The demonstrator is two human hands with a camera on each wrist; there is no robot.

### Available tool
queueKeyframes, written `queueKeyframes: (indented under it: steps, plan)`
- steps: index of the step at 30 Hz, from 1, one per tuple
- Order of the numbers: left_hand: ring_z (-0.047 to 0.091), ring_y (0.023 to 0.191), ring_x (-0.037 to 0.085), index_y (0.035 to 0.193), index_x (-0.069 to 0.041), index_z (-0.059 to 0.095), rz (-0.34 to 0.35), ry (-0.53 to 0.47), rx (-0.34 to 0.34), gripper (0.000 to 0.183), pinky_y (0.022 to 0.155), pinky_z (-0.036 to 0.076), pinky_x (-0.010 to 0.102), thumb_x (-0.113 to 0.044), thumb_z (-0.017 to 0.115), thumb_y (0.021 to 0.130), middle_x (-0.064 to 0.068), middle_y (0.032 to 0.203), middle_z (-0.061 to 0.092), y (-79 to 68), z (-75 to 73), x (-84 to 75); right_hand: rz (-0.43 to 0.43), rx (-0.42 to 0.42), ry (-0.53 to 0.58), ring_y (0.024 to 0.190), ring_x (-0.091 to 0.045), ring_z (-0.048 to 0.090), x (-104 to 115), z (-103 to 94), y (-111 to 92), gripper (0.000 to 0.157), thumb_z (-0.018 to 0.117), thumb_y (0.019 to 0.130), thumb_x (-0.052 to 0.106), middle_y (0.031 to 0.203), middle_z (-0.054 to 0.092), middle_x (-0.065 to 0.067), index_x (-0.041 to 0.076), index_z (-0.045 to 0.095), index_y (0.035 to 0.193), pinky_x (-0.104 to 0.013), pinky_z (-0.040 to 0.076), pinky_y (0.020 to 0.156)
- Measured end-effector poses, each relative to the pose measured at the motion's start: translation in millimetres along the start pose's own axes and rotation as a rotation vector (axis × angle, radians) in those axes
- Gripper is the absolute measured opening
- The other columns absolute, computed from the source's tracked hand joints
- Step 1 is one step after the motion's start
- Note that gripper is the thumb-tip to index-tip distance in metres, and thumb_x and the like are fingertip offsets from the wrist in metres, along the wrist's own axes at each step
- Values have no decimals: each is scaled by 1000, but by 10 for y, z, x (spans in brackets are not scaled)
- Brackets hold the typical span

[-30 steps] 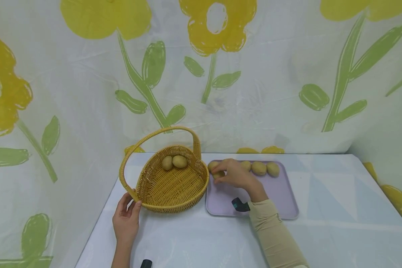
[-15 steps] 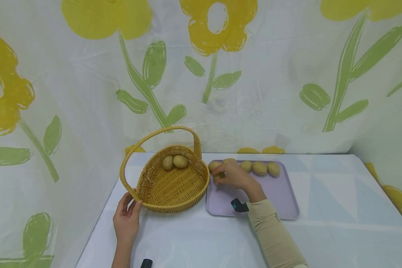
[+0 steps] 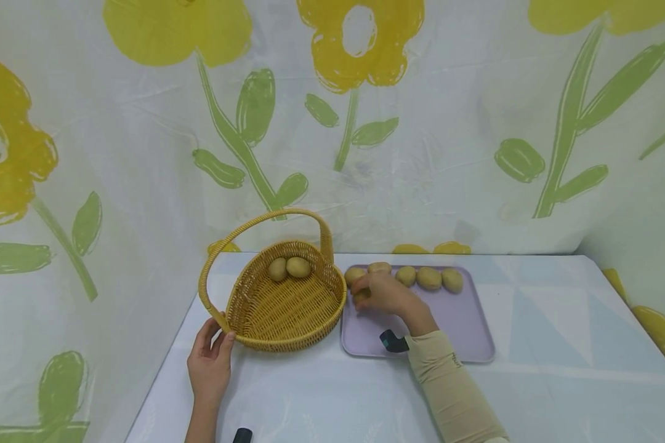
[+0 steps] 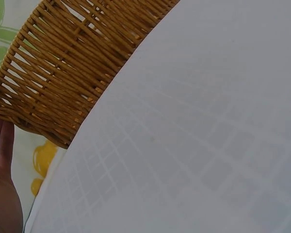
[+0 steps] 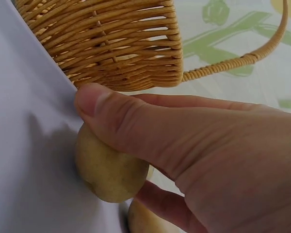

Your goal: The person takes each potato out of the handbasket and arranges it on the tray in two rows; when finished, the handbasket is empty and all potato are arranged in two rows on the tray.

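A wicker basket [image 3: 288, 314] with a tall arched handle stands at the left of the table, with two potatoes [image 3: 298, 267] lying at its far side. My left hand [image 3: 209, 363] grips the basket's near left rim by the handle's foot, thumb in front; the left wrist view catches only part of that hand. Over the left end of the lilac tray [image 3: 421, 335], my right hand [image 3: 390, 295] pinches a potato [image 5: 109, 167] between thumb and fingers. In the head view the fingers mostly cover this potato.
Along the tray's far edge several more potatoes [image 3: 428, 279] lie in a row. The basket's right side nearly meets the tray's left edge. Behind the table hangs a flower-printed cloth [image 3: 432, 184].
My right hand has shifted slightly toward me, uncovering more of the potato row behind it. The left hand and the basket stay as they were.
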State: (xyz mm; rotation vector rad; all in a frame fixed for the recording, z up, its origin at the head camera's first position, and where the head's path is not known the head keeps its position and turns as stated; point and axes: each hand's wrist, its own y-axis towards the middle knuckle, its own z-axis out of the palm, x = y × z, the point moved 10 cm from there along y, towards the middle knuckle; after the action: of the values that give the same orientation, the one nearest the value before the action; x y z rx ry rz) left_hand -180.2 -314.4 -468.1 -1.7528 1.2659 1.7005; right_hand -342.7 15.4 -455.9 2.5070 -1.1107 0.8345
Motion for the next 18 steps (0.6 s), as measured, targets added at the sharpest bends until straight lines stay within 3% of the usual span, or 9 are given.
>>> queueKeyframes:
  steps: [18]
  plan:
    - [57,120,-8,138,3,54,-1,4,-1,46,101,51,5,5,68,94,-18,129,58,-1,-1,-21,-24,3,-15,79,-2,62,10,91,32,20,85,82,14,94,76,7,14,79,101,-18,59,75]
